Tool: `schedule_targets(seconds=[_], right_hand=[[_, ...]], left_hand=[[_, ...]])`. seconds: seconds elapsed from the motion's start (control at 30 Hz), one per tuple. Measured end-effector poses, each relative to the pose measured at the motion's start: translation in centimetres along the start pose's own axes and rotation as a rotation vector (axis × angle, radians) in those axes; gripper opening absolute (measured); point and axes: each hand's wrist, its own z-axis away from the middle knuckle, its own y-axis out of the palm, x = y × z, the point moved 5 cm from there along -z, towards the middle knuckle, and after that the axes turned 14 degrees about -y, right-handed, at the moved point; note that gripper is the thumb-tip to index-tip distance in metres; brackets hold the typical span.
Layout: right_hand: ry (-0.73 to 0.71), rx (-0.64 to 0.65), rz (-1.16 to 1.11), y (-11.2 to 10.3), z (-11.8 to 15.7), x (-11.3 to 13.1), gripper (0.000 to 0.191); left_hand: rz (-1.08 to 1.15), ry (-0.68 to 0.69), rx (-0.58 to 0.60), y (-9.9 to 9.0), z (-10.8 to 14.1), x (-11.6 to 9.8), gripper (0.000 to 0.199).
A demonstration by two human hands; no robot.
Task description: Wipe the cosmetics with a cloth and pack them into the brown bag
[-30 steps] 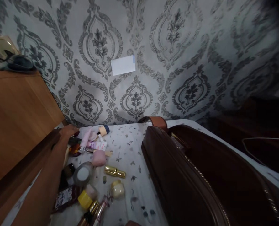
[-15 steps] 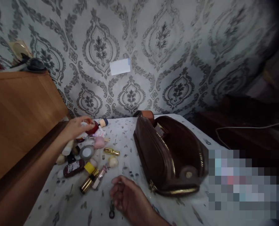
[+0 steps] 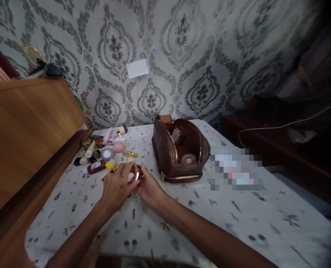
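My left hand (image 3: 115,185) and my right hand (image 3: 151,189) meet over the front of the table, both closed on a small dark red round container (image 3: 139,172) with a shiny rim. Fingers cover much of it, and something white shows beside it. Just behind my hands lie a gold lipstick tube (image 3: 130,153), a pink makeup sponge (image 3: 118,146), a round grey compact (image 3: 107,154), a dark red bottle (image 3: 96,167) and a yellow-topped item (image 3: 109,165). Right of them stands a brown leather makeup bag (image 3: 161,152), unzipped, with a patterned item (image 3: 176,134) inside.
A wooden cabinet (image 3: 34,130) borders the table on the left. Patterned wallpaper with a white card (image 3: 137,68) rises behind. A blurred-out patch (image 3: 235,169) lies right of the bag. A white cable (image 3: 282,127) crosses the dark furniture at right.
My left hand has come from the back of the cosmetics pile to the front with the dark red container. My right hand has closed on it too. The view has shifted.
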Motion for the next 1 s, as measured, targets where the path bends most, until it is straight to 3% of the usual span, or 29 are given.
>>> schedule_targets(seconds=[0.1, 0.2, 0.3, 0.37, 0.43, 0.6, 0.73, 0.9, 1.0], right_hand=[[-0.126, 0.022, 0.047, 0.0, 0.9, 0.8, 0.039], [-0.170, 0.013, 0.090, -1.0, 1.4, 1.3, 0.046], [-0.171, 0.007, 0.138, -2.3, 1.3, 1.9, 0.052], [-0.178, 0.016, 0.168, -2.6, 1.2, 2.2, 0.055], [-0.196, 0.038, 0.190, -2.5, 1.2, 2.4, 0.055], [-0.178, 0.113, 0.143, -1.5, 2.1, 1.9, 0.047], [-0.116, 0.067, 0.023, -2.3, 1.9, 1.4, 0.030], [-0.132, 0.024, -0.015, -3.1, 1.3, 1.6, 0.029], [-0.119, 0.024, -0.005, -3.0, 1.4, 1.5, 0.029]], left_hand=[[0.057, 0.052, -0.049, 0.6, 0.6, -0.1, 0.044], [0.315, 0.059, -0.002, 0.5, 0.5, 0.4, 0.049], [0.609, -0.128, 0.032, -0.1, -0.1, 1.8, 0.039], [0.730, -0.252, -0.001, -0.5, -0.4, 2.4, 0.029], [0.782, -0.283, -0.066, -0.5, -0.5, 2.4, 0.026], [0.714, -0.050, -0.223, 1.1, 0.3, 0.5, 0.024], [0.600, 0.104, -0.193, 3.1, 1.2, -0.3, 0.029], [0.378, 0.422, -0.109, 3.7, 2.0, -1.2, 0.051], [0.374, 0.448, -0.159, 3.4, 2.1, -1.3, 0.046]])
